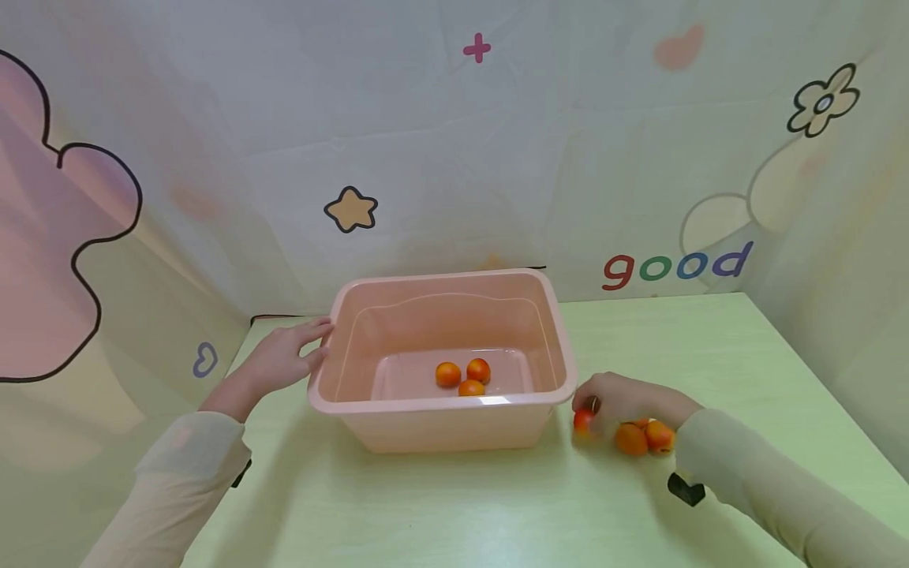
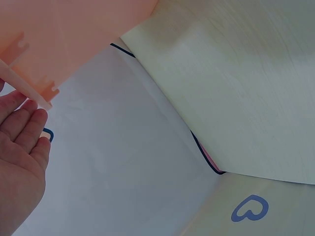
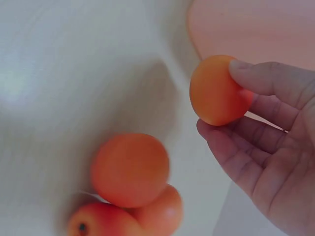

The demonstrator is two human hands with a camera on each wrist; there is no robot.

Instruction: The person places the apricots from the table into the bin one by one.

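My right hand [image 1: 621,401] pinches a red-orange apricot [image 3: 216,91] between thumb and fingers, just right of the pink plastic tub [image 1: 454,430]. Beside and below that hand in the right wrist view, several more apricots [image 3: 130,169] lie close together on the table. In the head view the right hand and forearm partly cover this group. Three apricots [image 1: 448,375] sit together on the tub's floor. At the tub's left side, my left hand [image 1: 280,359] rests its fingertips against the outer rim [image 2: 27,86], fingers fairly straight.
A light wooden table [image 1: 440,505] carries the tub near its back edge. Behind and beside it hangs a pale printed curtain [image 1: 454,158] with a star, hearts and the word "good". The tub's high walls stand between the right hand and the apricots inside.
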